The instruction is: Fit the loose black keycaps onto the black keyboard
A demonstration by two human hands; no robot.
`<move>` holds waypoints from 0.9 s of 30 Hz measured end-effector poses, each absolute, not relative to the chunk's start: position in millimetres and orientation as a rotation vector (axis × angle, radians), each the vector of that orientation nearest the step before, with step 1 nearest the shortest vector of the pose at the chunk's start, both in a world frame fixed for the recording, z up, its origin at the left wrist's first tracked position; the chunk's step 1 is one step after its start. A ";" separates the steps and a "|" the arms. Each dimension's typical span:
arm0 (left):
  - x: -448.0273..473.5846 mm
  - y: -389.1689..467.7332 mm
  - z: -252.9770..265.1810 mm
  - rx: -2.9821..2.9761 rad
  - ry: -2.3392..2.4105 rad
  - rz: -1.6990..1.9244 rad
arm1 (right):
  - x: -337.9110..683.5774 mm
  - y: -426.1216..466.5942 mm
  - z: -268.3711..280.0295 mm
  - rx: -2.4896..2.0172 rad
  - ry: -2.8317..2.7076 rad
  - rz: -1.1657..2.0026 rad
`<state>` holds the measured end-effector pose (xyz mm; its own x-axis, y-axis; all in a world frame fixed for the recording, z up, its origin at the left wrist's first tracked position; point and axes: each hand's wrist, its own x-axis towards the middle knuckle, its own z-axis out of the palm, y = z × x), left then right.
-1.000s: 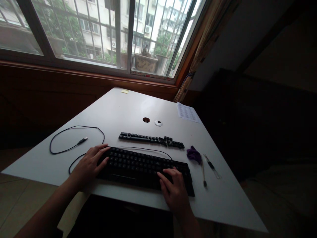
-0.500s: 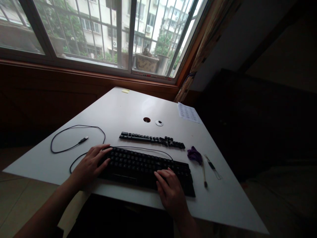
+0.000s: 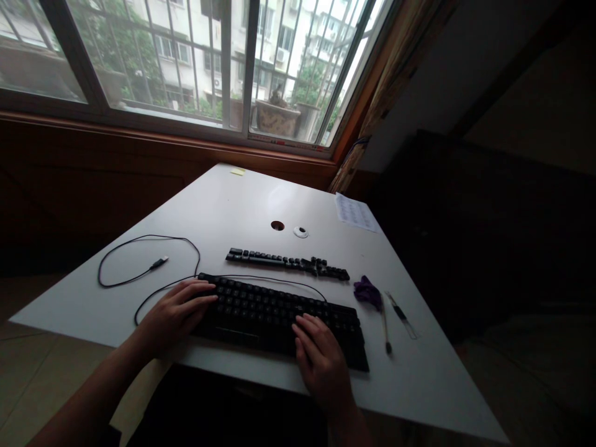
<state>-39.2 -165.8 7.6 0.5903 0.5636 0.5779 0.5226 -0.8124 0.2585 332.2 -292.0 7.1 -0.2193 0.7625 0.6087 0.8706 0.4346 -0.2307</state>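
Observation:
A black keyboard (image 3: pixel 261 313) lies near the front edge of the white table, its lower rows bare of keycaps. My left hand (image 3: pixel 179 307) rests over its left end, fingers stretched across the keys, holding nothing. Over the right part of the keyboard lies my right hand (image 3: pixel 319 357), fingers extended and close together, also without anything in it. Behind the keyboard, loose black keycaps (image 3: pixel 279 262) sit in a long row with a small heap toward its right. The keyboard's cable (image 3: pixel 153 236) loops on the left and ends in a USB plug (image 3: pixel 159 262).
Right of the keyboard are a purple cloth (image 3: pixel 367 292), a thin brush (image 3: pixel 386 329) and a wire keycap puller (image 3: pixel 401 313). A round hole (image 3: pixel 277 226) and its white cover (image 3: pixel 300 232) are mid-table (image 3: pixel 223 211). A printed sheet (image 3: pixel 356 213) lies at the far right.
My left hand's fingers have shifted lower and drawn together, uncovering the keyboard's top left corner. My right hand has moved up slightly on the keys. The view has shifted a little.

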 end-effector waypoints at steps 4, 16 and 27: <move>-39.6 -166.3 8.4 2.753 0.936 1.014 | 332.6 -293.1 4.9 -1.377 -2.022 -0.173; -38.2 -166.6 6.7 2.754 0.945 1.003 | 363.5 -259.5 22.5 -1.403 -1.952 -0.146; -37.5 -168.2 7.7 2.766 0.971 0.973 | 425.6 -133.5 14.3 -1.653 -1.887 -0.111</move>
<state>-37.5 -168.2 7.7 0.6043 0.5790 0.5474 0.5459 -0.8012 0.2449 425.6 -133.5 14.3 -0.0244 0.8682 0.4956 0.9204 0.2130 -0.3278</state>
